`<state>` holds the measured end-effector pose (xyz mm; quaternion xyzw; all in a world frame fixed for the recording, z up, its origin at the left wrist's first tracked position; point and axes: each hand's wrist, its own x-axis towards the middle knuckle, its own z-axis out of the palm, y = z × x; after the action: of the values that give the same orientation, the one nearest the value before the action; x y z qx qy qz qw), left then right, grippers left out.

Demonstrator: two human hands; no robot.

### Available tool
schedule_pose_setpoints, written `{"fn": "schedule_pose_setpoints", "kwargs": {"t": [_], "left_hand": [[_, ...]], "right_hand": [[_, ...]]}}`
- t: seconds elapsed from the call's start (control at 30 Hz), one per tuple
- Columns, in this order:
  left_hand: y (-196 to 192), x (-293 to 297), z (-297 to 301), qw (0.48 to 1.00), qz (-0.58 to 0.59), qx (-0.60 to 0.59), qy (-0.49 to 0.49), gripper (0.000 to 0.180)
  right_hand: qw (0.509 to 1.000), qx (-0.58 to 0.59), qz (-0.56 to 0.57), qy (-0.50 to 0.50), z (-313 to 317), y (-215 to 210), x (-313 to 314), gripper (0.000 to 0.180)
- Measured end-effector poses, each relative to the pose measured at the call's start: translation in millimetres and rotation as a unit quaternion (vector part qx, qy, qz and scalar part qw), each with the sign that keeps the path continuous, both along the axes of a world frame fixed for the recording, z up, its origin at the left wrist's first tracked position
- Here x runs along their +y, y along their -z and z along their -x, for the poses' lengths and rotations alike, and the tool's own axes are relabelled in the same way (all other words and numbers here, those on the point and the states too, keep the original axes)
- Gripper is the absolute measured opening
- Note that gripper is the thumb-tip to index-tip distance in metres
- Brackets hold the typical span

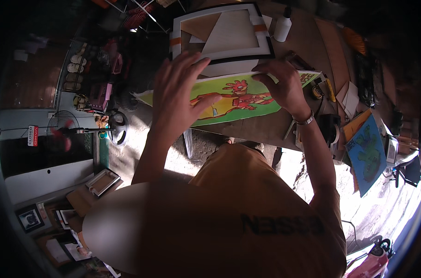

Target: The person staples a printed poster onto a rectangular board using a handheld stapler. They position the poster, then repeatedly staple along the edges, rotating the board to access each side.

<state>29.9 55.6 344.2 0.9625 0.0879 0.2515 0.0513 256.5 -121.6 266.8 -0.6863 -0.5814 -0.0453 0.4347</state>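
A bright green and yellow painting [233,100] of a red armoured figure leans across the near edge of the table, its upper edge raised. My right hand [282,85] grips that upper edge toward the right, thumb and fingers closed on it. In front of the painting's left part is my left hand [179,90], with fingers stretched and apart. Whether its palm touches the painting, I cannot tell. Just beyond lies a black picture frame [264,45] with a white inner border and orange strips at its sides; pale and brown sheets show inside it.
A white bottle [282,27] with a dark cap stands right of the frame. A tape measure [317,91] lies at the table's right. A blue painting [368,153] leans farther right. On the left stand a fan [64,129] and a stool [119,127]; frames [103,181] are stacked lower left.
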Motion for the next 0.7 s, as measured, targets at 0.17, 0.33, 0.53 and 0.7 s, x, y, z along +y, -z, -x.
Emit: {"fn": "schedule_pose_setpoints", "kwargs": {"t": [0.17, 0.33, 0.53, 0.7], "left_hand": [[70.2, -26.6, -40.8, 0.989, 0.148, 0.009, 0.010, 0.024], [83.0, -26.0, -47.7, 0.985, 0.168, 0.008, 0.021, 0.016], [58.5, -5.3, -71.5, 0.964, 0.169, 0.186, 0.090, 0.014], [42.1, 17.0, -91.7, 0.908, 0.156, 0.299, 0.247, 0.020]], "right_hand": [[0.998, -0.047, 0.044, -0.021, 5.3, 11.2, 8.8, 0.016], [0.981, -0.098, -0.054, 0.161, 1.9, 44.2, -26.2, 0.019], [0.809, 0.040, 0.205, 0.549, 33.0, 193.4, -107.5, 0.042], [0.728, 0.035, 0.414, 0.546, 58.6, 303.9, -138.0, 0.053]]}}
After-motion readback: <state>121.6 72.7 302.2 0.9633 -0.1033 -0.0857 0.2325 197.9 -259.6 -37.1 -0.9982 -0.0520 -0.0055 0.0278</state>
